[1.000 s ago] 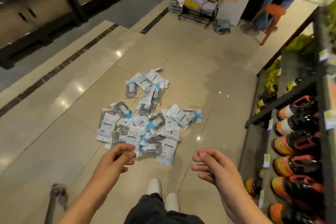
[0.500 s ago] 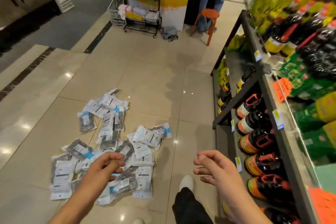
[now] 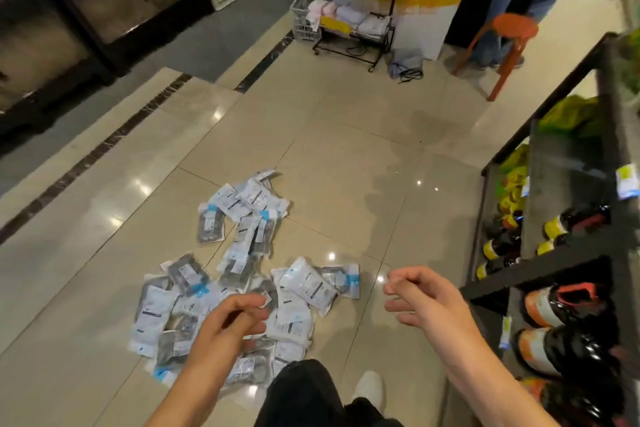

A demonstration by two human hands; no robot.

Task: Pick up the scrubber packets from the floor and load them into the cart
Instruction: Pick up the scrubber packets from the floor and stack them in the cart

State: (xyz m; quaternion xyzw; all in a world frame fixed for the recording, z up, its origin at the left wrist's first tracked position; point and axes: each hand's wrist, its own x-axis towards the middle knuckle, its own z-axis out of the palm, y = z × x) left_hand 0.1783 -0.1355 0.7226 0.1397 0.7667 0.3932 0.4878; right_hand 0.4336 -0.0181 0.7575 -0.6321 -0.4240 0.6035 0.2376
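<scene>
1. Packets (image 3: pixel 242 288) lie heaped on floor (image 3: pixel 346 149), centre-left; no cart in view.
2. Our left hand (image 3: pixel 230 324) hovers above heap, fingers loosely curled, empty: we'd drop low, grab several tog.
3. Right hand (image 3: pixel 420 298), also slack and empty, beside heap.

Open tiled floor (image 3: pixel 346 135) stretches ahead and to the left of the heap of scrubber packets (image 3: pixel 239 284), leaving wide room on those sides. Close on the right a dark shelf rack (image 3: pixel 540 274) full of bottles (image 3: pixel 554 308) walls off that flank. The person's own dark trouser leg (image 3: pixel 304 392) and white shoe (image 3: pixel 370 388) crowd the heap's near edge. Farther off, an orange stool (image 3: pixel 502 38) and a wire display rack (image 3: pixel 353 10) stand well apart.
</scene>
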